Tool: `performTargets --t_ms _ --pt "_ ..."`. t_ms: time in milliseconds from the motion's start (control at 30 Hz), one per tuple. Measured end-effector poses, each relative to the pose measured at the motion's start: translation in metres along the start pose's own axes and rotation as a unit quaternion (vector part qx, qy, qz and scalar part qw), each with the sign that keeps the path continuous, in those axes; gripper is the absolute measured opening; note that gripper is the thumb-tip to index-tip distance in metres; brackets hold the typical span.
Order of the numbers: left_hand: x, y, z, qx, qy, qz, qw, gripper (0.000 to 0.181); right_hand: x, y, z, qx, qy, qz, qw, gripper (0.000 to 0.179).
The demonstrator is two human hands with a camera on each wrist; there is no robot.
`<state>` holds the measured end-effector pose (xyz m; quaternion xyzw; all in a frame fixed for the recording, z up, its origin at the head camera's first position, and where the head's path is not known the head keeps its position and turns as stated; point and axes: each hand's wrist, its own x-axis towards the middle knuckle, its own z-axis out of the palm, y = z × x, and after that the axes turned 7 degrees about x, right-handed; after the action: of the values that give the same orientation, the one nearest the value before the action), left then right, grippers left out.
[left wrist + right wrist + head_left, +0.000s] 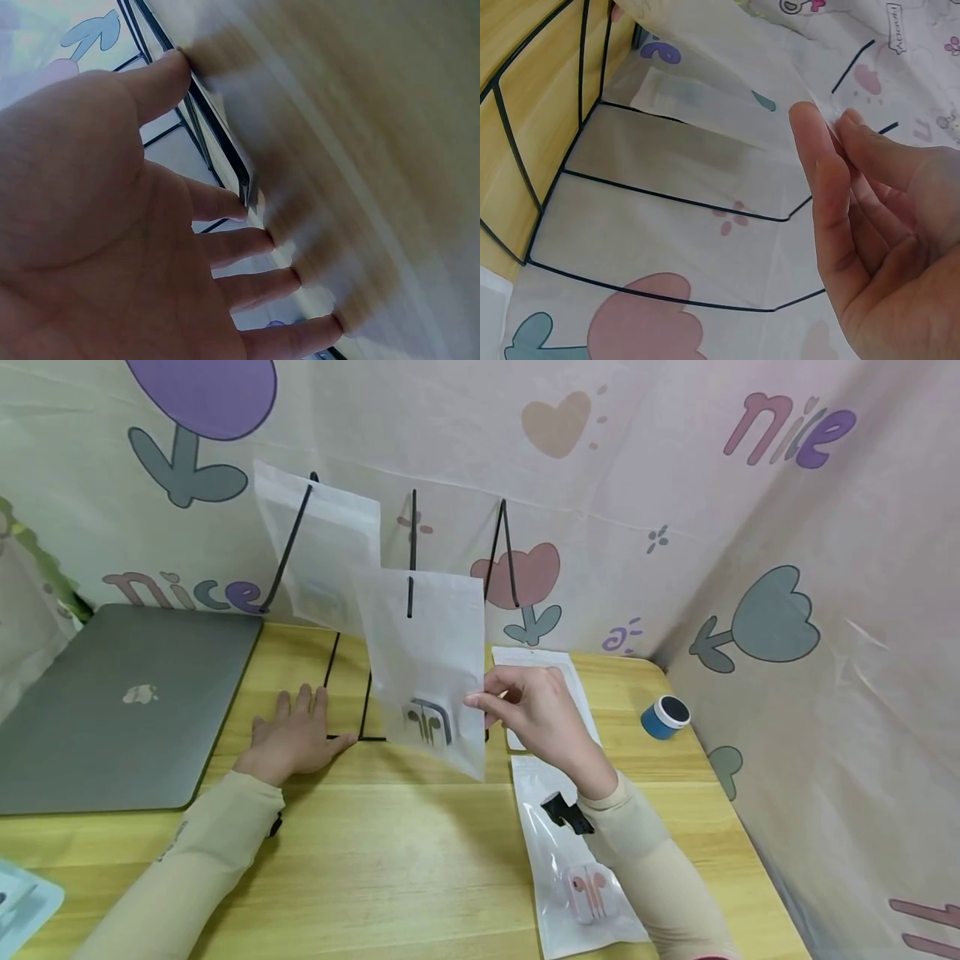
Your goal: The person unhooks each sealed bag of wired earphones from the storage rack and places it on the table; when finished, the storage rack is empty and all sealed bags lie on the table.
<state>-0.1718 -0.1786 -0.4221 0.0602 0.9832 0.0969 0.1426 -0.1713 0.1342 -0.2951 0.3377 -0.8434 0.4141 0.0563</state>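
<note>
A black wire rack point(413, 531) stands against the back cloth, its prongs pointing forward. From its middle prong hangs a white pouch point(420, 643) with wired earphones point(429, 722) visible near the bottom. My right hand point(543, 710) pinches this pouch's right edge between thumb and fingers; the pinch also shows in the right wrist view, on a translucent edge point(727, 45). Another white pouch point(326, 547) hangs on the left prong. My left hand point(292, 739) rests flat on the table, fingers spread, thumb at the rack's base wire point(217, 127).
A closed grey laptop point(135, 710) lies at left. Under my right arm lies a pouch with earphones point(555, 860), and behind it another white pouch point(532, 657). A blue jar point(664, 718) stands at right. A pale blue package point(30, 902) lies at the front left.
</note>
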Motion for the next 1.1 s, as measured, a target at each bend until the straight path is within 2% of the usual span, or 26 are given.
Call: performTargets --t_ms 267,567,900,1100 --pt "-0.001 0.0 0.0 0.001 0.0 -0.001 1.0 0.097 -0.014 -0.008 -0.006 -0.002 -0.019 -0.012 0.9997 0.011" --pt "0.0 -0.002 0.001 -0.005 -0.001 0.003 1.0 0.098 -0.027 -0.016 -0.01 0.024 -0.039 -0.005 0.9989 0.007" --pt "0.0 -0.002 -0.001 -0.008 -0.004 0.003 1.0 0.097 -0.038 -0.026 -0.015 0.045 -0.049 -0.012 0.9977 0.01" --pt "0.001 -0.002 0.001 -0.005 -0.002 -0.001 1.0 0.099 -0.045 -0.029 -0.015 0.076 -0.051 -0.02 0.9956 0.006"
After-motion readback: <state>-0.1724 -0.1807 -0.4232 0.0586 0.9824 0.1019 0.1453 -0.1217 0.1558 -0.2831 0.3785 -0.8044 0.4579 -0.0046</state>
